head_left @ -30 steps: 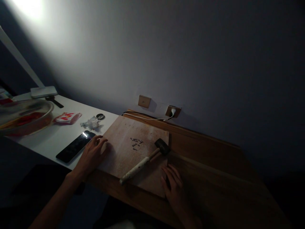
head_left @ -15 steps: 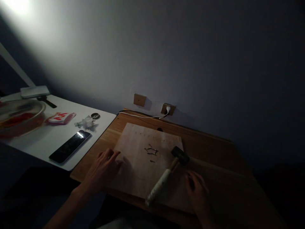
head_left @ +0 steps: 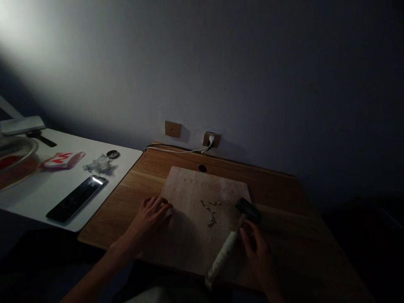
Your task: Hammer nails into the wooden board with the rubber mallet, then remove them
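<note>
My left hand (head_left: 154, 213) rests at the left edge of a pale wooden board (head_left: 186, 235), its fingers curled against that edge; the fingertips are partly in shadow. A mallet (head_left: 222, 256) with a black head and a pale wrapped grip lies slantwise over the board's right part. Close under its head, the fingers of my right hand (head_left: 257, 248) close on the handle, though the dim light blurs the contact. Several small screw-like metal pieces (head_left: 212, 216) lie loosely scattered at the board's middle.
The wooden table (head_left: 126, 193) has a cable hole (head_left: 202, 168) behind the board. At left, a white table (head_left: 34, 202) bears a phone (head_left: 77, 200), crumpled clear plastic (head_left: 99, 164), a red-and-white packet (head_left: 63, 160) and a bowl (head_left: 19, 172). A plug (head_left: 211, 139) sits in the wall socket.
The board has slid right across the table with the mallet on it. The metal pieces have shifted out of a ring into a scatter. My right hand has come up to the mallet's handle.
</note>
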The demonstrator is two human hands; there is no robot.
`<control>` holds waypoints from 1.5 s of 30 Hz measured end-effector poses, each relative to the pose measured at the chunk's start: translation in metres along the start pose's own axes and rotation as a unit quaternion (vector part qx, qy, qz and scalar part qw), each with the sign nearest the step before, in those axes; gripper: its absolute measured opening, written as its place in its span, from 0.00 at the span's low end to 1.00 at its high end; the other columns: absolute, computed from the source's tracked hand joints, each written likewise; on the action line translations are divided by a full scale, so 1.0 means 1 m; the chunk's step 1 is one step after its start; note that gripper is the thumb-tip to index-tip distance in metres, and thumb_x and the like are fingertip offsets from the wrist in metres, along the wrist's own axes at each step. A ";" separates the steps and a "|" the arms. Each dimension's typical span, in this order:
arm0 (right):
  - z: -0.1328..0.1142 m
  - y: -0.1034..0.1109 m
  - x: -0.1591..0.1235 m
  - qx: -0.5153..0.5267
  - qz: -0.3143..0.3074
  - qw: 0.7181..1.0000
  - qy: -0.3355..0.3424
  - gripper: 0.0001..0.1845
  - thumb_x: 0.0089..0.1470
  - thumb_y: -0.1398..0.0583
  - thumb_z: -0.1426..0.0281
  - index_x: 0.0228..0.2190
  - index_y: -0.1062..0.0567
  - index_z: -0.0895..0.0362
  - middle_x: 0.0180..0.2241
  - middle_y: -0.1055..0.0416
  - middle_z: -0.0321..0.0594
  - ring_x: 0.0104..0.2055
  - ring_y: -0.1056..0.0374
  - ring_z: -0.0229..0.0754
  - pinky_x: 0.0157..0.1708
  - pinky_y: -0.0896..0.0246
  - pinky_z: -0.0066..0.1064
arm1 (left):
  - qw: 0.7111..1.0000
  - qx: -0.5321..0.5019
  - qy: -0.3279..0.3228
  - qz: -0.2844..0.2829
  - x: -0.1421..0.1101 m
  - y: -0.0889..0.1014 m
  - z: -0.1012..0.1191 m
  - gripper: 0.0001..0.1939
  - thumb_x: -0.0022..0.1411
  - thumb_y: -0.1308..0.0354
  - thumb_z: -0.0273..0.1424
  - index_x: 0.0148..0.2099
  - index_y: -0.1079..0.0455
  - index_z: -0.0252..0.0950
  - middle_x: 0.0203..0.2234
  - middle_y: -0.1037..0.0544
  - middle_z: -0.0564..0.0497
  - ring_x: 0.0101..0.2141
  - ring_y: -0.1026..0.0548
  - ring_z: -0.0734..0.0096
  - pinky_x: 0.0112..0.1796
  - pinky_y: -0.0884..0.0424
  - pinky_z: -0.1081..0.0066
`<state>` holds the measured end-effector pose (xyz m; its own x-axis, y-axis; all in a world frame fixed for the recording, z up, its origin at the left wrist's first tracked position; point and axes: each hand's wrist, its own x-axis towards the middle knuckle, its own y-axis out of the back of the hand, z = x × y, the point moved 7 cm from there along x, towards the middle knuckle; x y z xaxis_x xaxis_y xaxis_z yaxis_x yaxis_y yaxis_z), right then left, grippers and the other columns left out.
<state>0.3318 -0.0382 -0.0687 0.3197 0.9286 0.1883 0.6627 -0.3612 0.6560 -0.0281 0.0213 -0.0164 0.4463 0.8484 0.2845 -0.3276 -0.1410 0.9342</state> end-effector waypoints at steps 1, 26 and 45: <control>-0.004 -0.005 -0.001 -0.004 -0.023 1.000 0.013 0.30 0.60 0.46 0.46 0.53 0.25 0.52 0.53 0.24 0.48 0.54 0.27 0.52 0.52 0.31 0.43 | 1.000 -0.006 -0.011 -0.010 0.006 -0.003 0.006 0.12 0.68 0.44 0.33 0.52 0.28 0.42 0.46 0.24 0.46 0.48 0.28 0.56 0.50 0.36 0.54; -0.021 -0.005 -0.001 -0.038 -0.032 0.998 0.050 0.29 0.62 0.43 0.51 0.58 0.29 0.51 0.57 0.27 0.49 0.58 0.30 0.54 0.54 0.30 0.47 | 0.984 -0.020 -0.110 -0.139 0.047 -0.065 0.063 0.61 0.52 0.52 0.71 0.75 0.58 0.37 0.71 0.52 0.30 0.70 0.60 0.30 0.62 0.61 0.28; -0.031 -0.009 -0.001 -0.059 -0.049 0.995 0.068 0.27 0.65 0.47 0.50 0.57 0.26 0.49 0.56 0.27 0.48 0.61 0.32 0.54 0.58 0.32 0.48 | 0.987 0.000 -0.125 -0.099 0.045 -0.071 0.072 0.43 0.66 0.50 0.57 0.74 0.54 0.41 0.70 0.44 0.39 0.71 0.55 0.43 0.66 0.68 0.35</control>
<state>0.3049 -0.0331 -0.0517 0.1572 0.9646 0.2115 0.5988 -0.2634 0.7564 0.0753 0.0330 -0.0545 0.6932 0.7067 0.1414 -0.2135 0.0140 0.9768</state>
